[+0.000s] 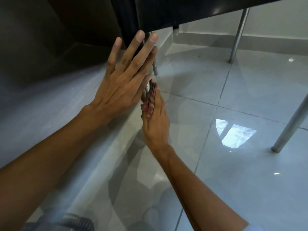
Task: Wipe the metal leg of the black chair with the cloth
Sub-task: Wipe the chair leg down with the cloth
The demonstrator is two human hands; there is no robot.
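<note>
Your left hand (123,77) is spread flat, fingers straight and fanned toward the underside of the black chair seat (175,12). It grips nothing; its palm side faces the metal leg (155,68), most of which is hidden behind your fingers, so you cannot tell how firmly the hand touches it. Only a short length of the leg shows to the right of your index finger, ending at its foot on the floor.

Your right hand (155,122) is also held flat with fingers together, edge-on to the camera, pressing a red-and-white patterned cloth (149,100) against the left palm side. The cloth is bunched and blurred between the two hands, sandwiched at the line of the leg; whether it wraps the leg cannot be seen.

The floor (250,172) is glossy pale tile with thin grout lines, and a bright window reflection (235,134) sits to the right. Two more metal chair legs stand on the tiles: one at upper right (237,37), one at the right edge (290,125), both tilted. A pale skirting (208,35) runs along the far wall. A dark surface (50,30) fills the upper left. No writing or labels can be read.
</note>
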